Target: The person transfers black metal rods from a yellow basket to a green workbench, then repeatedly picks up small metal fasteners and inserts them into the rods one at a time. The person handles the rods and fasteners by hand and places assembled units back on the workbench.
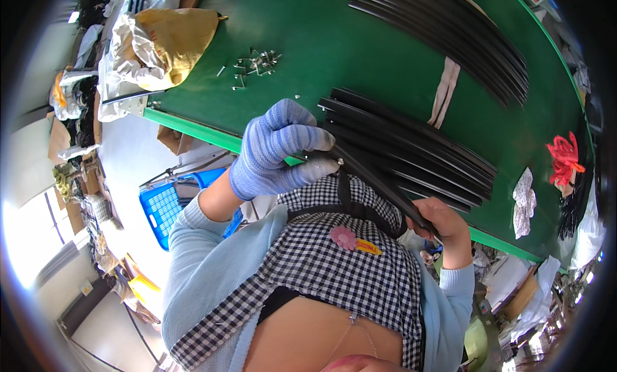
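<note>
My left hand (277, 152), in a blue-and-white striped knit glove, closes its thumb and fingers round the near-left end of a black tube (378, 182). A small shiny metal piece (340, 162) shows at that end, beside the thumb tip; its full shape is hidden. Bare, my right hand (443, 219) wraps round the tube's other end, lower right. The tube slants across in front of my checked apron, at the table's near edge. Just beyond it lies a bundle of similar black tubes (411, 156) on the green table (283, 18).
Small bent metal clips (258, 63) lie in a loose pile toward the left. A yellow-and-white sack (168, 47) sits at the far-left corner. Another tube bundle (450, 34), a cloth strip (445, 92) and red ties (565, 158) are farther right. A blue crate (159, 211) stands below.
</note>
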Tool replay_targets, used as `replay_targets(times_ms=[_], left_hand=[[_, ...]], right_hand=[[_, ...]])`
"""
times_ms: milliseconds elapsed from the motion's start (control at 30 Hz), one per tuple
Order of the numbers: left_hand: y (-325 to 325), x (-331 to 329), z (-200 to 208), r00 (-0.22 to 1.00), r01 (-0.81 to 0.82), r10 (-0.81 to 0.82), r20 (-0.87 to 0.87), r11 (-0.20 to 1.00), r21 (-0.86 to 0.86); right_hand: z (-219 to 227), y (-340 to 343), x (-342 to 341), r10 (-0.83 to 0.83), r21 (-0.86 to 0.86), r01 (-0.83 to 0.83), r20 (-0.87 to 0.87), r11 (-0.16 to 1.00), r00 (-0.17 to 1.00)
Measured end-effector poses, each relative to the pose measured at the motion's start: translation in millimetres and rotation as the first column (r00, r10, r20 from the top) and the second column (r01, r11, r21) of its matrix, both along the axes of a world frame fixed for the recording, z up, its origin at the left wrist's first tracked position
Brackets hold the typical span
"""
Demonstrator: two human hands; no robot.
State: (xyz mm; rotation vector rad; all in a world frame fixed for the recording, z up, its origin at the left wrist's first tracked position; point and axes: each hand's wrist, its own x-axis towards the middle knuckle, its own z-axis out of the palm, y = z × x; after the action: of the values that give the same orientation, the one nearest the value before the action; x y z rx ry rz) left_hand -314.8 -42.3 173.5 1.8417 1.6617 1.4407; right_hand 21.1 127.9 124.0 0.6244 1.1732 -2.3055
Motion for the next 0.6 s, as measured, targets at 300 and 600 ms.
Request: replay_targets(times_ms=[300,600], left_hand=[[10.0,-19.1,0.5,0.783,0.534,-0.452,0.428,0.841,-0.089],[-35.0,-26.8,-70.5,0.67,-0.105,0.36,0.65,0.912,-0.396]], right_hand=[[-6.0,9.9,2.9,0.055,0.035,-0.052,-0.093,0.998,0.994],[-19.1,-15.3,-4.5,-0.095,0.921,0.189,-0.167,0.34,0.981]])
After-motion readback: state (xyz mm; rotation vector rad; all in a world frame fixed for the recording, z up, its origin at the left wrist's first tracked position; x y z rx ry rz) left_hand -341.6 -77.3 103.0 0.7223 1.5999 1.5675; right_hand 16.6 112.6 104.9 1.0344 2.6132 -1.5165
